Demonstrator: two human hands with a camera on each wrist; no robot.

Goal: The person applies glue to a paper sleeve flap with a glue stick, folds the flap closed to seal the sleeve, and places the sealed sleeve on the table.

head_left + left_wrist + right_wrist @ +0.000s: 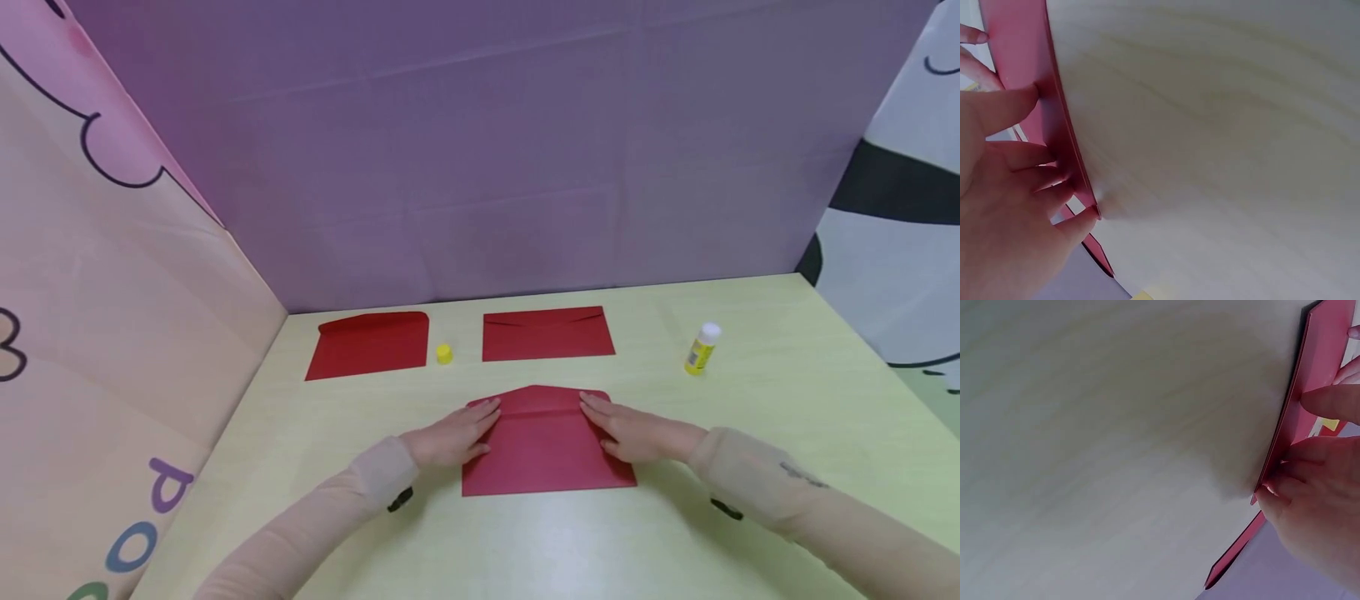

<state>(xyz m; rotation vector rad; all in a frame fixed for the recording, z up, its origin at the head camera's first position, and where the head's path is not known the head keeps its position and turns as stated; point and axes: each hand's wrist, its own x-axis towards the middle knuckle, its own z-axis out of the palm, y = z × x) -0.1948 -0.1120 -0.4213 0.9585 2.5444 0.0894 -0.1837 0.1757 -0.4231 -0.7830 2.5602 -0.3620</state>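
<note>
Left hand (pixel 452 437), right hand (pixel 638 430), fingers straight, thumbs apart, touching the nearest red envelope (pixel 551 457) at either side

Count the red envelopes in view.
3. The front envelope lies under the left hand and right hand; the back-left envelope lies left of the yellow cap, the back-middle envelope right of it. Any tucked beneath another wouldn't show.

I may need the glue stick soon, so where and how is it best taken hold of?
Probably by the yellow barrel of the glue stick, below its white top, thumb and fingers on opposite sides. Come from the near side with the right hand, the closer one, now resting on the red envelope. The stick seems to stand upright, and its slim barrel suits a pinch.
</note>
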